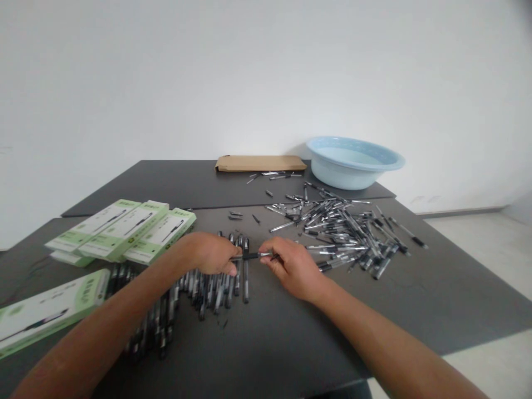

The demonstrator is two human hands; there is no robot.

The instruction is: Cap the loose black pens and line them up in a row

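Observation:
Between my two hands a pen [250, 256] with a black grip lies level, just above the table. My left hand [213, 254] pinches one end of it. The fingers of my right hand [286, 265] close on the other end, near its metallic-looking tip. Beneath and beside my left hand, finished-looking pens [216, 291] lie side by side in a row, partly hidden by my left forearm. To the right of my right hand spreads a loose heap of clear and black pens [332, 221], pointing in many directions.
Green and white pen boxes [124, 230] are stacked at the left, with another box [54, 310] nearer me. A light blue basin [353, 166] and a flat brown cardboard piece [261, 163] stand at the back of the dark table [282, 343]. Small black parts [235, 215] lie mid-table.

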